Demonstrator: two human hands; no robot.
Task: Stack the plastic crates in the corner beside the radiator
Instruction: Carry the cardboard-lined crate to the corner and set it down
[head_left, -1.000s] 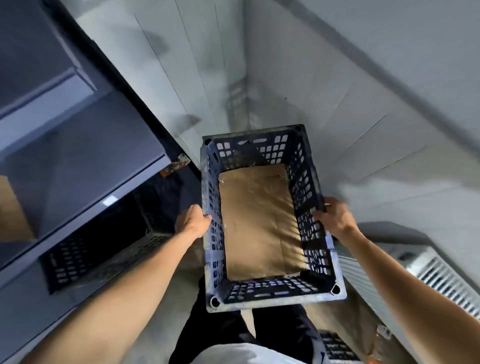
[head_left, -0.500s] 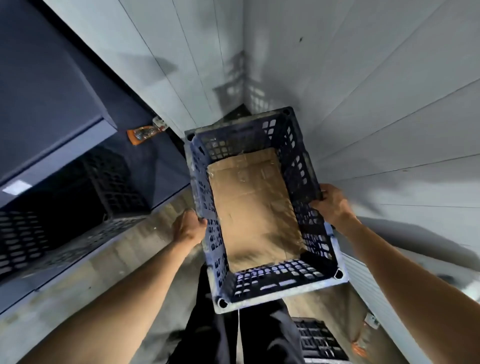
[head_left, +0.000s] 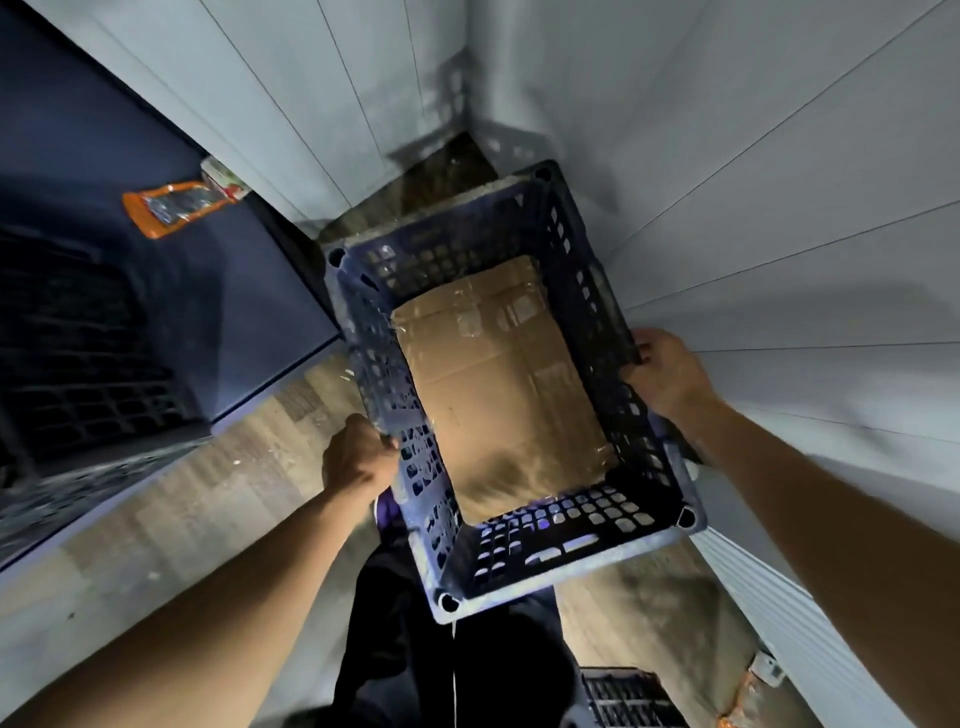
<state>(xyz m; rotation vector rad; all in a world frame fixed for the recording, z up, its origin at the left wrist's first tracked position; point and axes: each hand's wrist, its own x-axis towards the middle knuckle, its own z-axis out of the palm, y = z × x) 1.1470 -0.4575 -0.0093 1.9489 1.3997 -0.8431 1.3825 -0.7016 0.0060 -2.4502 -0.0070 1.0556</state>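
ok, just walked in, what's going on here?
A person holds a dark blue plastic crate off the floor with both hands: the left hand grips one long side, the right hand the other. A cardboard sheet lines its bottom. The crate points toward the wall corner beside the radiator and is not yet set down. Another crate sits by the person's feet.

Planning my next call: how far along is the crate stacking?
Done: nothing stacked shows on the visible corner floor. In hand: left hand and right hand grip the blue crate, cardboard inside, held off the floor. Left: set it down beside the radiator, then likely add the dark crate by the feet.
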